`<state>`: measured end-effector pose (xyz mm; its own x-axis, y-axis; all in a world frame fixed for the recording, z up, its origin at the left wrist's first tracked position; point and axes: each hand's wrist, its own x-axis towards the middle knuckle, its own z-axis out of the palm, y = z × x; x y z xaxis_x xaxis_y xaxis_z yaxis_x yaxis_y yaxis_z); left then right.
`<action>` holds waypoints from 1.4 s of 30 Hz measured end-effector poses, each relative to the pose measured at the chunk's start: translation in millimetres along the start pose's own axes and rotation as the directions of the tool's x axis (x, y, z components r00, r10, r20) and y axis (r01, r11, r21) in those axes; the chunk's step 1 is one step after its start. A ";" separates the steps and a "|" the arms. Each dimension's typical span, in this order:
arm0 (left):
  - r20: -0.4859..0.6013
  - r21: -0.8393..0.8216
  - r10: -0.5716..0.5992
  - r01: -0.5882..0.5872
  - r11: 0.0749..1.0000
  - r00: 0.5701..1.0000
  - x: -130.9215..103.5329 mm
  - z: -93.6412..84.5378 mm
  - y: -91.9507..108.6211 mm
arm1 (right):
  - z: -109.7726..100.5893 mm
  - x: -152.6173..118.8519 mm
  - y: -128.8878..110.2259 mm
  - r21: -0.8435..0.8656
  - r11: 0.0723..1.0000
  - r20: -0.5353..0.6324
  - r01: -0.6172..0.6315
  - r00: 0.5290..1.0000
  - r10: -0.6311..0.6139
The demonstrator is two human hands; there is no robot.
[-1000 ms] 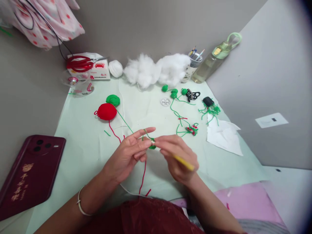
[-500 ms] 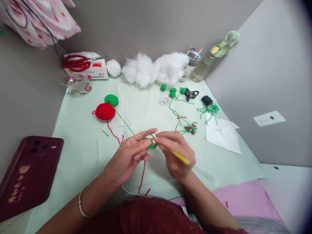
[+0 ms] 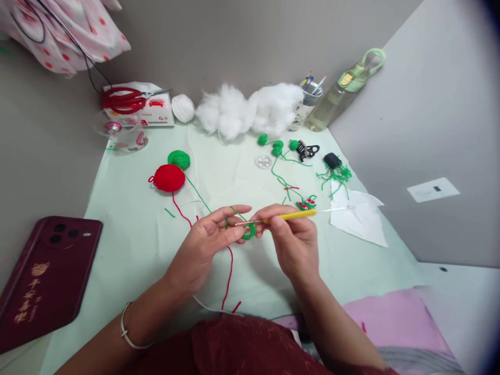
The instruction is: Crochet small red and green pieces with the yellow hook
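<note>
Between thumb and fingers my left hand (image 3: 209, 239) pinches a small green crochet ring (image 3: 249, 232), with green yarn running over its forefinger. My right hand (image 3: 295, 237) is closed on a crochet hook (image 3: 292, 214) with a yellow handle. The hook's thin metal shaft lies nearly level and reaches across the top of the ring; whether it passes through a stitch I cannot tell. A green strand leads from the left fingers back to the green yarn ball (image 3: 179, 159). Beside that ball sits a red yarn ball (image 3: 169, 178), its loose strand trailing under my left hand.
White stuffing (image 3: 230, 112), a pen cup (image 3: 307, 107) and a bottle (image 3: 339, 96) line the back. Green crocheted pieces (image 3: 277, 148), a hair claw (image 3: 307, 151) and white paper (image 3: 357, 216) lie to the right. A phone (image 3: 50, 276) is at left; scissors (image 3: 125, 100) rest on a box.
My right hand has turned, so the hook has swung from pointing down toward me to lying nearly level across the ring. The left hand keeps its hold with little movement.
</note>
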<state>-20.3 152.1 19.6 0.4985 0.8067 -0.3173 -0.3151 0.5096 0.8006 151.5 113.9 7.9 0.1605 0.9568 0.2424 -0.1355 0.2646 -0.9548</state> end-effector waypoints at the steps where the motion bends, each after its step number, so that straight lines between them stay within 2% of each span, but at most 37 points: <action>1: -0.002 0.005 0.001 -0.001 1.000 1.000 -0.2 -1.0 0.6 | -1.0 0.1 -0.4 0.022 1.000 0.007 -0.011 1.000 0.010; 3: -0.030 0.017 0.009 -0.009 1.000 1.000 -0.6 -1.8 1.5 | -2.1 -1.0 -2.9 -0.038 0.999 0.001 0.017 1.000 -0.017; 5: -0.061 0.026 0.026 -0.025 0.999 0.998 -1.3 -1.1 1.6 | -1.9 -4.3 -6.6 -0.243 0.956 0.031 0.164 0.986 -0.162; 7: -0.066 0.011 0.036 -0.035 0.999 0.997 -2.1 0.5 1.3 | -1.2 -9.0 -9.6 -0.494 0.784 0.177 0.375 0.927 -0.331; 9: -0.041 -0.046 0.004 -0.005 0.999 0.999 -2.7 1.6 1.3 | -0.7 -13.3 -10.4 -0.637 0.565 0.345 0.525 0.849 -0.400; 10: -0.018 -0.083 -0.030 0.028 0.996 0.999 -2.8 1.5 1.6 | -0.7 -14.7 -10.0 -0.662 0.510 0.382 0.550 0.832 -0.402; 11: 0.008 -0.118 -0.066 0.066 0.991 0.998 -2.6 1.0 2.1 | -0.9 -15.3 -9.2 -0.670 0.499 0.383 0.550 0.832 -0.402; 13: 0.041 -0.170 -0.122 0.127 0.977 0.992 -1.6 -0.9 3.6 | -1.8 -13.6 -7.3 -0.647 0.554 0.322 0.524 0.846 -0.424; 15: 0.034 -0.186 -0.133 0.137 0.973 0.991 -0.4 -2.9 5.4 | -3.0 -8.9 -6.2 -0.558 0.707 0.194 0.435 0.896 -0.398; 17: 0.005 -0.158 -0.096 0.096 0.983 0.995 0.1 -3.4 6.5 | -3.5 -3.3 -6.1 -0.371 0.885 0.067 0.280 0.959 -0.276; 19: -0.032 -0.090 -0.034 0.031 0.995 0.999 -0.6 -1.9 6.1 | -2.7 0.0 -5.7 -0.184 0.973 0.018 0.138 0.990 -0.137; 21: -0.063 -0.027 0.026 -0.027 0.999 0.998 -2.0 1.0 3.9 | -0.7 -1.2 -3.2 -0.244 0.957 0.044 0.155 0.988 -0.149; 22: -0.071 -0.012 0.041 -0.042 0.999 0.997 -2.7 2.5 2.4 | 0.4 -3.4 -1.0 -0.358 0.909 0.065 0.212 0.977 -0.202; 24: -0.065 -0.031 0.032 -0.034 0.999 0.997 -3.4 4.7 -0.6 | 2.0 -9.2 4.3 -0.583 0.730 0.152 0.357 0.930 -0.334; 25: -0.049 -0.062 0.010 -0.013 0.998 0.999 -3.2 5.1 -1.6 | 2.3 -11.8 6.7 -0.644 0.642 0.192 0.417 0.900 -0.392; 26: -0.027 -0.097 -0.025 0.023 0.995 0.999 -2.6 4.9 -2.1 | 2.2 -13.5 8.4 -0.662 0.593 0.215 0.458 0.874 -0.435; 27: -0.003 -0.133 -0.062 0.061 0.989 0.998 -1.8 4.2 -2.0 | 1.6 -14.1 9.1 -0.651 0.592 0.214 0.476 0.863 -0.458; 28: 0.020 -0.164 -0.095 0.097 0.982 0.995 -0.7 2.9 -1.3 | 0.7 -13.5 8.6 -0.614 0.636 0.183 0.467 0.868 -0.461; 30: 0.047 -0.201 -0.130 0.137 0.970 0.990 1.5 -0.7 1.3 | -1.6 -8.9 4.9 -0.470 0.808 0.038 0.356 0.922 -0.384; 32: 0.040 -0.200 -0.119 0.124 0.972 0.992 2.8 -4.0 4.5 | -3.4 -2.6 -0.4 -0.238 0.952 -0.091 0.192 0.972 -0.218; 33: 0.035 -0.185 -0.103 0.108 0.977 0.994 2.9 -4.9 5.9 | -3.7 0.2 -2.6 -0.121 0.986 -0.123 0.118 0.984 -0.132; 34: 0.032 -0.163 -0.090 0.094 0.982 0.995 2.7 -5.2 6.8 | -3.4 2.3 -4.2 -0.025 0.998 -0.126 0.061 0.990 -0.064; 36: 0.035 -0.108 -0.059 0.063 0.992 0.998 1.6 -4.0 7.2 | -1.4 4.0 -5.1 0.059 0.998 -0.082 0.014 0.997 -0.009; 39: 0.052 -0.040 -0.011 0.013 0.999 0.999 0.5 -0.6 4.0 | 2.4 1.9 -2.3 0.007 0.999 -0.004 0.034 0.999 -0.034; 42: 0.037 -0.006 0.002 -0.002 1.000 0.999 1.1 -0.2 -0.8 | 3.1 -0.5 1.3 -0.018 1.000 0.009 0.020 1.000 -0.019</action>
<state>-19.7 152.7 18.5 0.5272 0.7962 -0.2969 -0.3208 0.5100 0.7981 148.3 114.1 7.1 0.1547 0.9525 0.2623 -0.1146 0.2810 -0.9528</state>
